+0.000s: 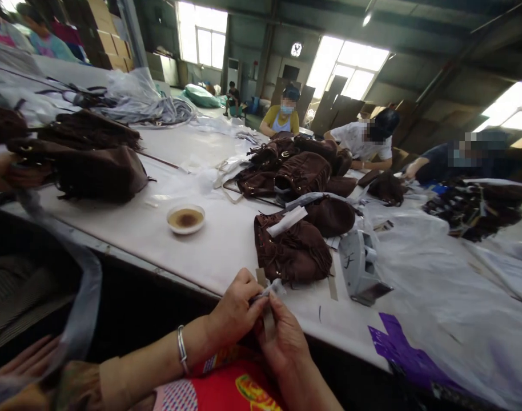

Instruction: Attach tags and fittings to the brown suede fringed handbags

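My left hand (233, 305), with a silver bangle at the wrist, is closed in a pinch at the table's front edge. Facing it, my right hand (286, 337) is closed too, thumb and fingertips meeting those of the left. Between them they grip crumpled clear plastic film (278, 287); a flat grey-brown strip (268, 321) runs down by the right palm, its ends hidden. Just beyond my fingers lies a dark brown fringed bag (297, 254) with a white paper strip (287, 221) on it. A grey tape dispenser (358, 265) stands right of this bag.
A white bowl (186, 228) with brown residue sits on the white table (213, 251). More brown bags (306, 171) are heaped farther back. At left, a co-worker's hand (27, 174) is at another bag (104, 174). Plastic sheeting (436, 274) and purple plastic (404, 348) lie right. Several people work opposite.
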Available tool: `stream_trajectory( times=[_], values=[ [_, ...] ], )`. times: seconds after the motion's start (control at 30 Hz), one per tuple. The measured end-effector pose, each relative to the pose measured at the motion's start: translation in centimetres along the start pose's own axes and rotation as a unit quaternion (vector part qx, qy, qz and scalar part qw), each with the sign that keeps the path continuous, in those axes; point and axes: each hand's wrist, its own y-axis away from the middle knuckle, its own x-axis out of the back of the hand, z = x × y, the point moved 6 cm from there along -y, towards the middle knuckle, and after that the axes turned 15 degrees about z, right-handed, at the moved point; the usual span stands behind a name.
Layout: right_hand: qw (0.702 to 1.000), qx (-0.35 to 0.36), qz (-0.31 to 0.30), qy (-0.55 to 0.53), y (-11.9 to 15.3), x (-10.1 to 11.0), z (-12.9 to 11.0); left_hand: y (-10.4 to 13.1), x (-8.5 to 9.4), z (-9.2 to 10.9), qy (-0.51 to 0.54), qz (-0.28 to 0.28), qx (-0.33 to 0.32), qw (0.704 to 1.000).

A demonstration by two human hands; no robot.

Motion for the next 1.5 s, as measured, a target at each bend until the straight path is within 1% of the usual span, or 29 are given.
stream_trajectory(
  times=[0.07,0.13,0.27,0.43,0.5,0.6,0.67,0.73,0.87,0.97,1.07,1.13,1.2,1.27,1.33,1.4,1.5],
  values=[
    [1.0,0.0,0.013,-0.012,-0.4,-0.1,0.4,0.3,0.1,-0.1,0.012,0.007,-0.013,1.0],
    [1.0,-0.001,0.006,-0.008,-0.6,-0.3,0.7,0.5,0.3,-0.3,0.021,0.024,-0.005,0.999],
    [1.0,0.021,-0.005,0.021,-0.5,-0.5,0.5,1.0,0.7,-1.1,0.041,0.064,0.053,0.996],
    [0.998,0.045,-0.002,0.046,-0.3,-0.5,0.0,1.2,0.4,-2.1,0.059,0.078,0.14,0.985],
    [0.997,0.054,-0.008,0.058,-0.4,-0.5,0.1,1.3,0.3,-2.3,0.059,0.086,0.157,0.982],
    [0.993,0.077,-0.023,0.083,-0.3,-0.6,0.1,1.3,0.5,-2.6,0.032,0.111,0.173,0.978],
    [0.993,0.082,-0.027,0.086,-0.2,-0.6,0.0,1.4,0.7,-2.5,0.02,0.121,0.174,0.977],
    [0.994,0.071,-0.024,0.079,-0.1,-0.5,0.1,1.4,0.8,-2.0,0.032,0.109,0.153,0.982],
    [0.996,0.043,-0.023,0.069,0.0,-0.3,0.2,1.4,0.8,-0.7,0.062,0.06,0.091,0.992],
    [0.995,0.051,-0.03,0.078,0.0,-0.3,0.2,1.3,0.7,-0.6,0.052,0.032,0.076,0.995],
    [0.992,0.084,-0.005,0.091,-0.3,0.0,-0.3,1.1,0.5,-1.0,0.048,0.024,0.111,0.992],
    [0.991,0.081,0.004,0.109,-0.5,0.2,-0.4,1.0,0.4,-1.3,0.049,0.021,0.141,0.989],
    [0.988,0.073,-0.004,0.135,-0.5,0.2,-0.5,0.8,0.3,-1.3,0.05,0.013,0.155,0.987],
    [0.981,0.081,-0.021,0.176,-0.1,0.3,-0.9,0.7,0.3,-1.3,0.054,0.004,0.157,0.986],
    [0.966,0.105,-0.044,0.234,0.6,0.6,-1.4,0.6,0.5,-1.7,0.065,-0.004,0.175,0.982],
    [0.943,0.139,-0.072,0.292,1.6,1.1,-2.1,0.5,0.6,-2.4,0.083,-0.02,0.219,0.972],
    [0.898,0.203,-0.137,0.364,3.5,1.8,-3.3,0.6,0.9,-3.2,0.114,-0.053,0.295,0.947]
  ],
)
